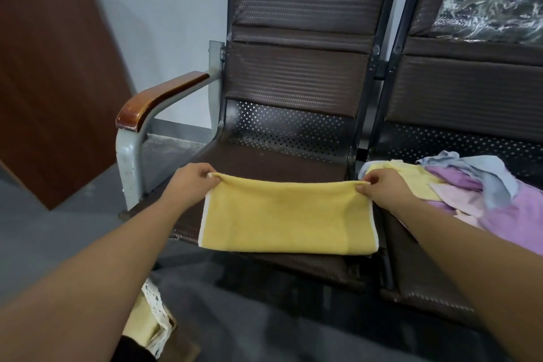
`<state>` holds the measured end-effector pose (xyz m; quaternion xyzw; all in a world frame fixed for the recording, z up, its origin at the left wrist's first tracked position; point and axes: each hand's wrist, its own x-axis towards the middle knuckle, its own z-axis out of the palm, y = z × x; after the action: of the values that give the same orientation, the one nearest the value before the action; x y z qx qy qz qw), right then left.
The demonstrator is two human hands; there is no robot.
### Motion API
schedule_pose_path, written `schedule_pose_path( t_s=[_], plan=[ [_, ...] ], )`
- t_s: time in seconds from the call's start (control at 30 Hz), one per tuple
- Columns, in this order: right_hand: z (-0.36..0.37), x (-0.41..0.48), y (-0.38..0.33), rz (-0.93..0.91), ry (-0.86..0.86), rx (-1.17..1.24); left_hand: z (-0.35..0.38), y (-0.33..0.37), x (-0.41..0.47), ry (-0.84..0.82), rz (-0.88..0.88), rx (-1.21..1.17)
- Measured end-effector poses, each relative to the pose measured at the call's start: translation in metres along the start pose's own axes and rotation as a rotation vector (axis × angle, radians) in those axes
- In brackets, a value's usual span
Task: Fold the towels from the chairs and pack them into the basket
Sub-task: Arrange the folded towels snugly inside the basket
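A yellow towel with white edges lies folded over on the seat of the left brown chair. My left hand pinches its far left corner. My right hand pinches its far right corner. On the seat of the right chair sits a loose heap of towels in purple, pink, pale yellow and grey-blue. The basket, with a lace-trimmed liner, shows partly at the bottom left on the floor, half hidden under my left forearm.
The left chair has a wooden armrest on a grey metal frame. A brown board leans on the wall at left. Crumpled clear plastic covers the right chair's backrest. Grey floor lies in front.
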<state>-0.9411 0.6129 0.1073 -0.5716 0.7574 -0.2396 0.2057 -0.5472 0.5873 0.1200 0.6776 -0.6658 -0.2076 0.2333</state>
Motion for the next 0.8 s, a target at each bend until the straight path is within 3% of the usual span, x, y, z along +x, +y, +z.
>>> schedule_pose_path(
  t_s=[0.17,0.23,0.37,0.63,0.8],
  plan=[
    [0.019,0.028,0.004,0.087,0.114,0.093,0.029,0.008,0.035,0.115,-0.092,-0.096],
    [0.029,0.032,0.006,0.109,0.132,0.1,0.041,0.007,0.047,0.083,-0.157,-0.004],
    [0.056,0.014,-0.013,0.006,0.007,-0.145,0.055,0.003,0.054,-0.042,-0.27,0.205],
    [0.12,-0.05,-0.075,-0.334,-0.359,-0.317,0.056,-0.01,0.036,-0.274,-0.383,0.258],
    [0.144,-0.061,-0.085,-0.349,-0.471,-0.37,0.058,0.002,0.022,-0.305,-0.434,0.187]
  ],
)
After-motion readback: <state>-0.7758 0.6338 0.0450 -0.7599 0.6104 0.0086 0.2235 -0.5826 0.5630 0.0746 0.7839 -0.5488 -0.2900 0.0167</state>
